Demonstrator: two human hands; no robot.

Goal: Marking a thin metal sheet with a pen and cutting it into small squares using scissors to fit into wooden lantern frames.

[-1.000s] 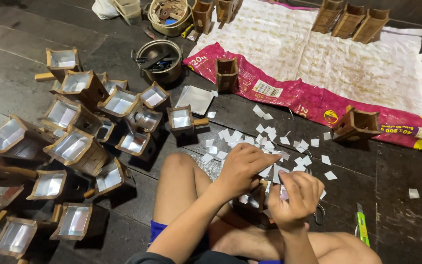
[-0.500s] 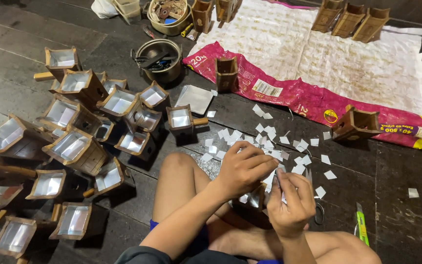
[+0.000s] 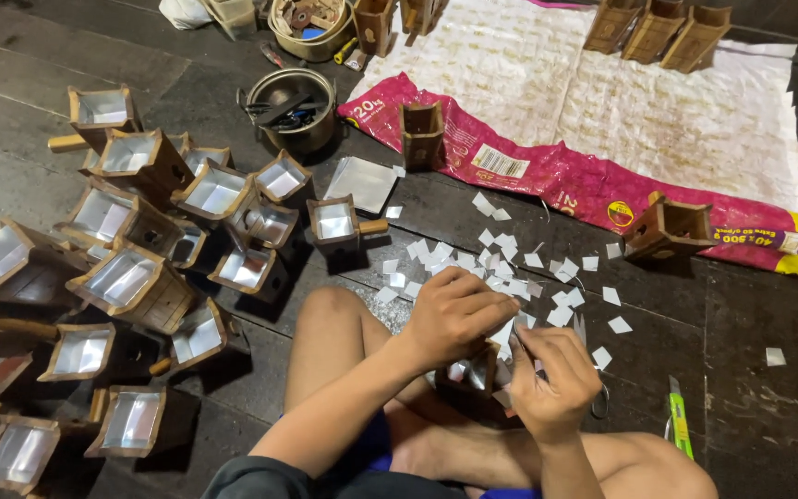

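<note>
While a small wooden box (image 3: 469, 377) is steadied over the lap by the clenched left hand (image 3: 454, 314), a silver foil square (image 3: 507, 333) seems pinched by the right hand (image 3: 551, 379). The foil is judged light, thin and easily creased, best taken by an edge. Foil-lined boxes (image 3: 140, 277) lie left; a metal pot (image 3: 297, 106) holds dark tools.

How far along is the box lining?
Done: a pile of lined boxes at left. In hand: left hand and right hand work on one box. Left: unlined boxes on the sack, and many loose foil squares.
</note>
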